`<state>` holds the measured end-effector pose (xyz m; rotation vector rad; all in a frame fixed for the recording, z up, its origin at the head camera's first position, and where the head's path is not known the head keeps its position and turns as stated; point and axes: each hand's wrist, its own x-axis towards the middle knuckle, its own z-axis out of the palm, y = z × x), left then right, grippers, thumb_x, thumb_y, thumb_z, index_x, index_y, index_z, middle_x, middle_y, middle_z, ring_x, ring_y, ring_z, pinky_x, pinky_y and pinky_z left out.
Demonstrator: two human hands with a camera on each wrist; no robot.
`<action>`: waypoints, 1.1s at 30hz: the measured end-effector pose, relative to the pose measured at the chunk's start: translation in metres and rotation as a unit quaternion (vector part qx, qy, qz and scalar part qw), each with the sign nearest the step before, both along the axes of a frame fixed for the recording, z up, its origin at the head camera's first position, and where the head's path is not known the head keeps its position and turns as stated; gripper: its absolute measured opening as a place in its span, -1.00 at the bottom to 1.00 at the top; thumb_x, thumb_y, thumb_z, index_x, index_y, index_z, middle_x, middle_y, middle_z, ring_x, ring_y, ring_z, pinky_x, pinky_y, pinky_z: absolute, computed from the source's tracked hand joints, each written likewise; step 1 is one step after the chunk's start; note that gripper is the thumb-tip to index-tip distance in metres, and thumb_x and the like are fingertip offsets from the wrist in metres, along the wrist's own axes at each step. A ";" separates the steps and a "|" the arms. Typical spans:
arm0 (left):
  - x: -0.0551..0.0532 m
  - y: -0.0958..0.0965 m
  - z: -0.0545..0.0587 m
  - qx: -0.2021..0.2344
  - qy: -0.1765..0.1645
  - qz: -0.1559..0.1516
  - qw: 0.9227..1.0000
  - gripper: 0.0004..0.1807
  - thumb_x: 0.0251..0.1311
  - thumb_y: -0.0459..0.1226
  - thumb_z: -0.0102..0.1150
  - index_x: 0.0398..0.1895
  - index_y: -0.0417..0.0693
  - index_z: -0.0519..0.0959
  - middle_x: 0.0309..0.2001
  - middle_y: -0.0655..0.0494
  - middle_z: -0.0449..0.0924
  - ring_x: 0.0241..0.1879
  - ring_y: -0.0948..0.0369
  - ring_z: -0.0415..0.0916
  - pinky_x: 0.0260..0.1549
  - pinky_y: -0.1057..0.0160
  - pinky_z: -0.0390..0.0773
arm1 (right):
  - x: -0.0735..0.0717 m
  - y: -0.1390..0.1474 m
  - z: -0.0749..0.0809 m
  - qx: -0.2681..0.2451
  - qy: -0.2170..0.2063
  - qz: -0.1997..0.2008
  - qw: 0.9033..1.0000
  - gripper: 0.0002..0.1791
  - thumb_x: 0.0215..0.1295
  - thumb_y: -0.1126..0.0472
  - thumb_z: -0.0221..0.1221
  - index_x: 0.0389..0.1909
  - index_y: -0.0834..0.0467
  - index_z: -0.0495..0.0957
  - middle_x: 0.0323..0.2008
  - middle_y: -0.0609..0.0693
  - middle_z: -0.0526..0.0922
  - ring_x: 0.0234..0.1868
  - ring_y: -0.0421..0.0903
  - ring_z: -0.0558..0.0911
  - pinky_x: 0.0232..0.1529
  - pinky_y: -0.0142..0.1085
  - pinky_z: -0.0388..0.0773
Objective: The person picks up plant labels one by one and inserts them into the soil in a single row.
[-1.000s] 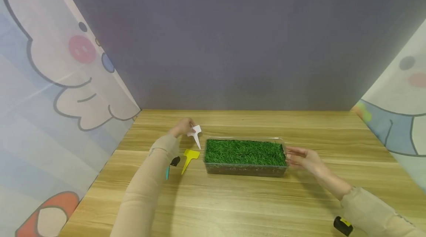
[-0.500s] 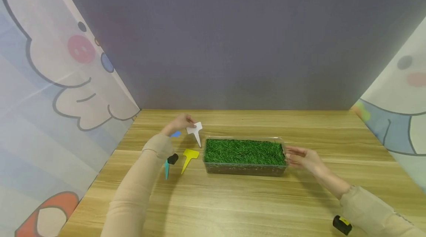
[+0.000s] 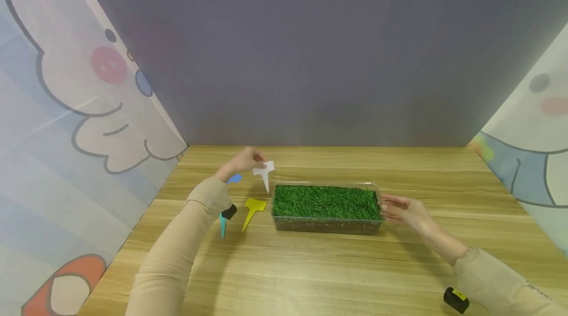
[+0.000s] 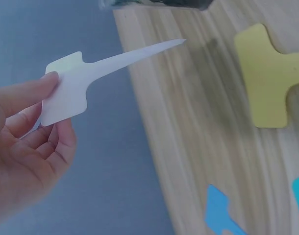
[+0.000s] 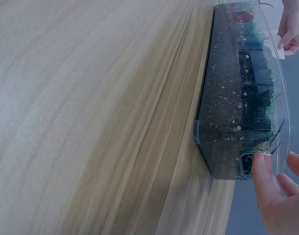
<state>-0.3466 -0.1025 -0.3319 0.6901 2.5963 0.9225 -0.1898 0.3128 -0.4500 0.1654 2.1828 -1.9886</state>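
Note:
In the head view, my left hand [image 3: 246,159] holds a white T-shaped plant label [image 3: 265,170] above the table, just left of a clear planter box [image 3: 328,226]. The left wrist view shows my thumb and fingers pinching the label's wide head [image 4: 66,98], its pointed stem angled away. Green grass [image 3: 326,202] fills the box above dark soil with pale specks. At the box's right end, my right hand [image 3: 408,212] grips the end wall and rim; the right wrist view has one finger [image 5: 264,176] against the outside of the clear wall.
A yellow plant label [image 3: 254,207] lies left of the box. Near it are a teal label [image 3: 223,227], partly covered by a black device on the left wrist, and a blue label [image 3: 235,178]. A grey wall [image 3: 328,59] stands behind the wooden table [image 3: 310,266].
My left hand has risen slightly and shifted a little toward the box with the white label, whose stem now points more steeply down. The blue label came into view. My right hand stays put.

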 end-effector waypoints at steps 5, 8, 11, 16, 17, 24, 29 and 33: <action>0.001 0.006 0.006 0.001 0.035 -0.017 0.999 -0.82 0.10 -0.39 0.11 -0.26 -0.35 0.52 -0.30 -0.12 0.54 -0.29 0.08 0.46 -0.27 0.20 0.49 | 0.000 0.001 0.000 -0.006 -0.002 0.002 1.000 0.05 -0.29 -0.15 0.34 0.20 0.35 0.18 -0.02 0.12 0.52 -0.22 -0.09 0.61 -0.16 -0.26 0.52; 0.001 0.008 0.011 -0.003 0.053 -0.017 0.998 -0.84 0.09 -0.37 0.13 -0.28 -0.30 0.54 -0.33 -0.07 0.54 -0.31 0.11 0.45 -0.30 0.22 0.48 | 0.000 0.001 0.000 -0.009 -0.004 -0.001 1.000 0.03 -0.26 -0.11 0.34 0.20 0.36 0.17 -0.03 0.12 0.52 -0.22 -0.08 0.62 -0.16 -0.26 0.52; 0.001 0.009 0.017 -0.003 0.065 -0.012 0.998 -0.85 0.08 -0.36 0.14 -0.29 -0.26 0.54 -0.36 -0.04 0.54 -0.36 0.13 0.44 -0.35 0.24 0.47 | 0.001 0.000 0.000 -0.009 -0.007 -0.003 1.000 0.03 -0.28 -0.12 0.35 0.20 0.35 0.17 -0.03 0.11 0.52 -0.22 -0.09 0.62 -0.17 -0.26 0.52; 0.003 0.011 0.027 0.002 0.073 -0.009 0.997 -0.86 0.09 -0.34 0.15 -0.28 -0.22 0.55 -0.38 0.01 0.54 -0.38 0.17 0.44 -0.38 0.27 0.46 | 0.001 0.000 0.001 -0.005 -0.007 0.001 1.000 0.08 -0.31 -0.19 0.33 0.21 0.34 0.16 -0.01 0.14 0.50 -0.21 -0.09 0.61 -0.16 -0.27 0.51; 0.003 0.012 0.028 0.005 0.073 -0.008 0.997 -0.86 0.09 -0.34 0.14 -0.28 -0.21 0.55 -0.37 0.01 0.54 -0.39 0.17 0.44 -0.39 0.27 0.46 | 0.001 0.000 0.001 -0.003 -0.007 0.002 1.000 0.09 -0.31 -0.20 0.33 0.21 0.34 0.16 0.00 0.15 0.49 -0.21 -0.10 0.61 -0.16 -0.28 0.51; 0.014 0.026 0.041 0.022 0.075 -0.018 0.997 -0.84 0.08 -0.32 0.16 -0.28 -0.19 0.56 -0.37 0.02 0.55 -0.41 0.19 0.44 -0.40 0.30 0.45 | 0.001 -0.001 0.001 -0.004 -0.010 0.001 1.000 0.08 -0.29 -0.20 0.32 0.22 0.34 0.14 0.01 0.18 0.48 -0.21 -0.11 0.61 -0.15 -0.28 0.51; 0.023 0.041 0.047 0.026 0.074 -0.033 0.996 -0.84 0.08 -0.32 0.16 -0.27 -0.19 0.56 -0.36 0.03 0.56 -0.41 0.21 0.44 -0.41 0.32 0.44 | 0.002 -0.001 0.002 -0.002 -0.009 0.003 1.000 0.11 -0.31 -0.22 0.32 0.22 0.34 0.14 0.02 0.20 0.47 -0.20 -0.11 0.61 -0.15 -0.28 0.51; 0.029 0.052 0.049 0.037 0.076 -0.047 0.995 -0.85 0.08 -0.32 0.16 -0.28 -0.18 0.57 -0.38 0.04 0.56 -0.43 0.21 0.44 -0.43 0.34 0.43 | 0.002 -0.001 0.004 -0.001 -0.011 0.003 1.000 0.11 -0.31 -0.23 0.32 0.23 0.34 0.14 0.02 0.20 0.46 -0.20 -0.11 0.61 -0.15 -0.28 0.51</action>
